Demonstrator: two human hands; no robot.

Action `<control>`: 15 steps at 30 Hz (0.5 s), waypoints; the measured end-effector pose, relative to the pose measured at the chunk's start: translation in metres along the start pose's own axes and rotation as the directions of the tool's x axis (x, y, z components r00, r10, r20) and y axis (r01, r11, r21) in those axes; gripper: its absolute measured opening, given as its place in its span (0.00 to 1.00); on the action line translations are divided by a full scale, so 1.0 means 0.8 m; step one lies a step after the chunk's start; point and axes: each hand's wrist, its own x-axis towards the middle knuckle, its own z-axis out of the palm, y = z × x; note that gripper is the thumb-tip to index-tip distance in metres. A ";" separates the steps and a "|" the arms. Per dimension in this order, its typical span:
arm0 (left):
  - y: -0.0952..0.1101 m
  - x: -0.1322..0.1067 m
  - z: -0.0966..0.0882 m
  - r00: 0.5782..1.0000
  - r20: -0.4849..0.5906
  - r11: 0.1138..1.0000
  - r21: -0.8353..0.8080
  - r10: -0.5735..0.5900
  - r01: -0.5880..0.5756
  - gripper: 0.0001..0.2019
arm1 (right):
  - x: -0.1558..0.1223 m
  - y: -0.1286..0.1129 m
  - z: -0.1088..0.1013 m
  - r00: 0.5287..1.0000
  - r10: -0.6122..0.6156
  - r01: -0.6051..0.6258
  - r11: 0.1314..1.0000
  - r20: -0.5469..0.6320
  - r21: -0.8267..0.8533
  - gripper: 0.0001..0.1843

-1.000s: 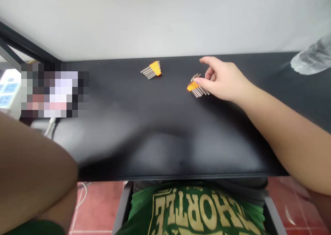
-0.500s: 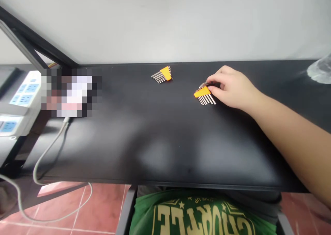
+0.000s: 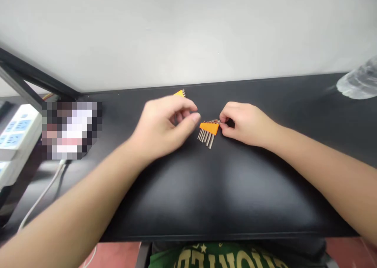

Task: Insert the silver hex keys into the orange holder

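Grip of right hand (image 3: 247, 124) is pinched on a hex key set (image 3: 208, 128), steadied on the tabletop (image 3: 206, 189) beside the half-open, empty left hand (image 3: 161, 126).

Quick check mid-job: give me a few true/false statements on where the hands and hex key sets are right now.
1. The right hand has a grip on the near hex key set. True.
2. The left hand lies flat, far from that set. False: it hovers beside it, thumb close to the orange holder.
3. A second hex key set lies behind the left hand, partly hidden. True.
4. The table is white. False: it is black.
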 end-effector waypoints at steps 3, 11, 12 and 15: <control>-0.006 -0.005 0.028 0.989 0.149 0.992 0.119 0.026 -0.044 0.24 | 0.001 -0.007 0.003 0.999 -0.023 0.025 0.998 -0.042 0.051 0.03; 0.002 -0.008 0.031 0.933 0.290 0.922 -0.255 -0.215 0.292 0.12 | -0.001 -0.031 0.001 0.987 -0.064 0.096 0.972 -0.149 0.217 0.05; 0.004 -0.009 0.028 0.914 0.317 0.887 -0.303 -0.252 0.349 0.11 | -0.002 -0.033 0.000 0.990 -0.060 0.088 0.972 -0.130 0.219 0.05; 0.007 -0.013 0.027 0.902 0.314 0.856 -0.333 -0.296 0.397 0.09 | -0.002 -0.036 0.000 0.993 -0.044 0.063 0.981 -0.106 0.182 0.07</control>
